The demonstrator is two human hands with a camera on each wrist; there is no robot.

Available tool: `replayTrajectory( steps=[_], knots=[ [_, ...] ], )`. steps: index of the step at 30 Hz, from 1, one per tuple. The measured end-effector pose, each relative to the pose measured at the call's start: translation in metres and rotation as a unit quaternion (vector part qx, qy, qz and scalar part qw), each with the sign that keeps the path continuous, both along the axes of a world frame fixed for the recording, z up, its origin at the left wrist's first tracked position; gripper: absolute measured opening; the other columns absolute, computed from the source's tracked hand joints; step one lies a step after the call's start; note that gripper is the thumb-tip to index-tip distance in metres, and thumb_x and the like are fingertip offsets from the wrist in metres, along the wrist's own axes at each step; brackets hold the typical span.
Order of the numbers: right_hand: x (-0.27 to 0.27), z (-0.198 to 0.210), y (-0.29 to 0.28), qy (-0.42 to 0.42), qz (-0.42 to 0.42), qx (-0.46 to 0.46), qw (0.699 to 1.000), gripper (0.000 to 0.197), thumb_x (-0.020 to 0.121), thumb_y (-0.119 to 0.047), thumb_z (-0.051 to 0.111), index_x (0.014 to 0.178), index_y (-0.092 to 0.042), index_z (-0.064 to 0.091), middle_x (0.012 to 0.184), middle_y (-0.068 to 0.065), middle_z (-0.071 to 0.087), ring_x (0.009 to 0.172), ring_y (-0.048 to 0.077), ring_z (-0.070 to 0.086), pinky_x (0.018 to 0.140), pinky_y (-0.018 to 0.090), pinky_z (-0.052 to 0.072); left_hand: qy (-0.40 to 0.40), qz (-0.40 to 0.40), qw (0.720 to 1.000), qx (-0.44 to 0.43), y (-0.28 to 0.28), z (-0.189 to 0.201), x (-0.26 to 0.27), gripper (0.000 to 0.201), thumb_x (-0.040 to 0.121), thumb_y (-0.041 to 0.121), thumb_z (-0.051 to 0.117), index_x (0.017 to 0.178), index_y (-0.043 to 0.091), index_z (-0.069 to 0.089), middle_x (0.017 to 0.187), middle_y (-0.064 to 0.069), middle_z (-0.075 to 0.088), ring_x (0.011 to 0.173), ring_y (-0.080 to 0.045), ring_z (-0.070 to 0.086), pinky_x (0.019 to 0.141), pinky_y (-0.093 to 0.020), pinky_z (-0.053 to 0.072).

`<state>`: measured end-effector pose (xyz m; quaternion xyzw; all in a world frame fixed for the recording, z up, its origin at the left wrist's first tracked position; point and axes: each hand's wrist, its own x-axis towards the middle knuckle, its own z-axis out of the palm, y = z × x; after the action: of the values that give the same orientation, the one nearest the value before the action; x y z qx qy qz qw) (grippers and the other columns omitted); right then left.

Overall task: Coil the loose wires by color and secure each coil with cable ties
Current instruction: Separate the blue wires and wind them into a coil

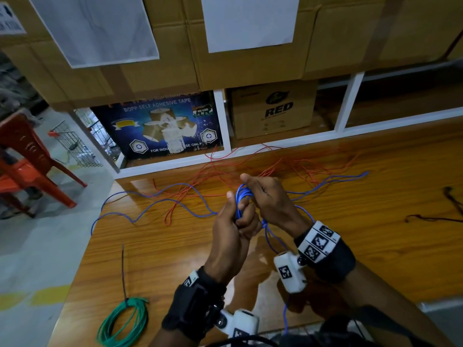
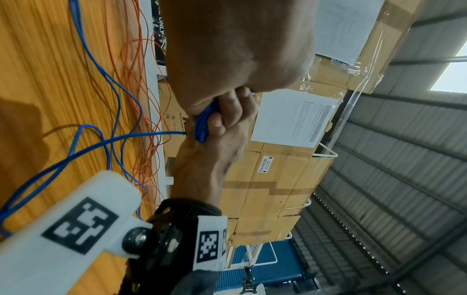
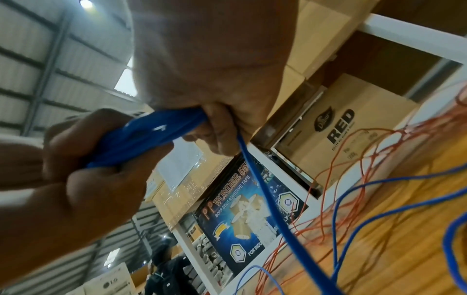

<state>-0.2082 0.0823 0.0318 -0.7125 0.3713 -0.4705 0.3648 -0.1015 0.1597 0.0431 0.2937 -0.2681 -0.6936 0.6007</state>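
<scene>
Head view: blue wire (image 1: 242, 196) between both hands (image 1: 246, 209).

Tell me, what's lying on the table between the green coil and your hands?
Only bare wooden table between the green coil and the hands, in the head view.

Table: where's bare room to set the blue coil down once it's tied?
Free: the bare wood between the green coil and the left hand, and the right stretch of table below the dark ties. Crowded: the far side, where red wire and loose blue wire sprawl. Both hands grip the blue coil, right hand above.
</scene>
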Motion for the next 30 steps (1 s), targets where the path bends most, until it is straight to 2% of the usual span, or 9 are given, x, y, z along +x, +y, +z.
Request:
replayTrajectory(
  steps=[2,5,9,11,14,17,21,25,30],
  knots=[
    [0.0,-0.002,0.0,-0.021,0.017,0.033,0.999,0.067,0.102,-0.052,0.048,0.066,0.005,0.05,0.061,0.029,0.047,0.053,0.02,0.039,0.052,0.044,0.033,-0.018,0.007,1.0,0.0,-0.001,0.001,0.001,0.041,0.108,0.039,0.026,0.075,0.016,0.037,0.056,0.003,0.01,0.045,-0.01,0.007,0.045,-0.025,0.013],
    [-0.007,-0.002,0.0,-0.042,0.022,0.041,0.998,0.061,0.1,-0.056,0.053,0.065,-0.007,0.049,0.058,0.015,0.038,0.054,0.023,0.035,0.053,0.042,0.031,-0.039,0.017,0.999,0.012,-0.006,0.004,0.012,0.037,0.107,0.035,0.032,0.075,0.018,0.037,0.055,0.006,0.01,0.046,-0.011,0.005,0.048,-0.028,0.007],
    [-0.021,-0.003,-0.001,-0.026,0.044,0.045,0.998,0.03,0.101,-0.034,0.063,0.088,-0.009,0.072,0.068,0.01,0.062,0.055,0.018,0.062,0.049,0.034,0.045,-0.016,0.01,0.999,0.03,-0.012,0.009,0.028,0.038,0.107,0.034,0.033,0.073,0.018,0.038,0.056,0.006,0.009,0.046,-0.011,0.004,0.045,-0.025,0.007],
    [-0.026,-0.003,-0.001,-0.037,0.041,0.046,0.997,0.018,0.101,-0.021,0.063,0.098,-0.009,0.077,0.072,0.003,0.068,0.048,0.018,0.061,0.046,0.026,0.043,0.003,0.002,0.999,0.04,-0.013,0.011,0.03,0.038,0.107,0.034,0.034,0.072,0.019,0.039,0.057,0.006,0.008,0.046,-0.011,0.003,0.046,-0.025,0.007],
    [-0.038,-0.005,-0.004,-0.05,0.038,0.055,0.997,0.013,0.099,-0.016,0.066,0.101,-0.015,0.079,0.07,0.009,0.069,0.047,0.012,0.054,0.047,0.02,0.042,0.03,0.003,0.998,0.048,-0.014,0.012,0.039,0.038,0.105,0.034,0.037,0.07,0.019,0.041,0.057,0.006,0.007,0.045,-0.01,0.003,0.044,-0.024,0.007],
    [-0.056,-0.01,-0.008,-0.04,0.021,0.062,0.997,0.013,0.095,-0.015,0.071,0.104,-0.013,0.079,0.067,0.001,0.068,0.057,0.002,0.057,0.056,0.017,0.044,0.048,0.009,0.997,0.052,-0.015,0.012,0.05,0.036,0.1,0.033,0.042,0.067,0.02,0.044,0.057,0.007,0.007,0.044,-0.01,0.003,0.039,-0.022,0.011],
    [-0.074,-0.019,-0.005,-0.011,0.011,0.058,0.998,0.02,0.093,-0.016,0.072,0.111,-0.012,0.079,0.073,-0.002,0.071,0.068,0.001,0.063,0.065,0.015,0.045,0.095,0.038,0.994,0.036,-0.021,0.017,0.072,0.039,0.102,0.03,0.037,0.066,0.02,0.044,0.054,0.008,0.007,0.042,-0.009,0.003,0.034,-0.02,0.019],
    [-0.082,-0.033,0.005,0.048,-0.006,0.013,0.999,0.023,0.093,-0.013,0.073,0.115,-0.019,0.078,0.077,-0.006,0.074,0.072,-0.004,0.063,0.067,0.017,0.046,0.117,0.089,0.989,0.006,-0.031,0.02,0.099,0.047,0.107,0.029,0.029,0.064,0.021,0.047,0.053,0.008,0.009,0.042,-0.009,0.004,0.037,-0.02,0.02],
    [-0.071,-0.048,0.016,0.153,-0.027,-0.134,0.979,0.021,0.087,-0.011,0.081,0.108,-0.018,0.08,0.093,-0.011,0.075,0.073,-0.008,0.062,0.067,0.014,0.046,0.13,0.139,0.982,0.007,-0.036,0.013,0.113,0.034,0.097,0.028,0.04,0.064,0.02,0.047,0.05,0.007,0.014,0.045,-0.01,0.005,0.039,-0.021,0.021]
  ],
)
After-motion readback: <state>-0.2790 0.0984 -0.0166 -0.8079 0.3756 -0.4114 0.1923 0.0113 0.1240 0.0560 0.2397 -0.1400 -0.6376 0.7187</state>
